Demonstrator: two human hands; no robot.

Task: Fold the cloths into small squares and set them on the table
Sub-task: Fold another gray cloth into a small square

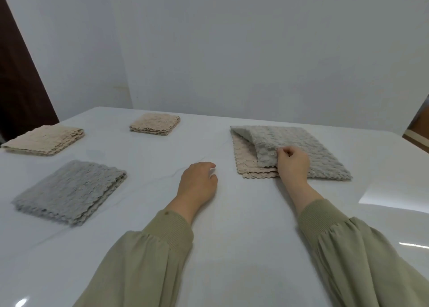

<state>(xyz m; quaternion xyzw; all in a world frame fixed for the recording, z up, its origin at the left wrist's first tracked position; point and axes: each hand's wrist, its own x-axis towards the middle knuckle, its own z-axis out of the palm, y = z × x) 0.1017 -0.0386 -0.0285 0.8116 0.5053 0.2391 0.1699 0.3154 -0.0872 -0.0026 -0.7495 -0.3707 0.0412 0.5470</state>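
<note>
White table (pixel 232 218) before a pale wall (pixel 255 51): your right hand (pixel 293 165) pinches the turned-back edge of the grey cloth (pixel 313 148), which lies over a beige cloth (pixel 246 158) at the right. Your left hand (pixel 198 183) rests slack on the tabletop, holding nothing. To the left lie a folded grey cloth (pixel 69 190), a folded beige cloth (pixel 44 140) and, farther back, a small beige square (pixel 154 124).

No words, numbers or signs can be read anywhere here — not on any cloth, not on anything else.
</note>
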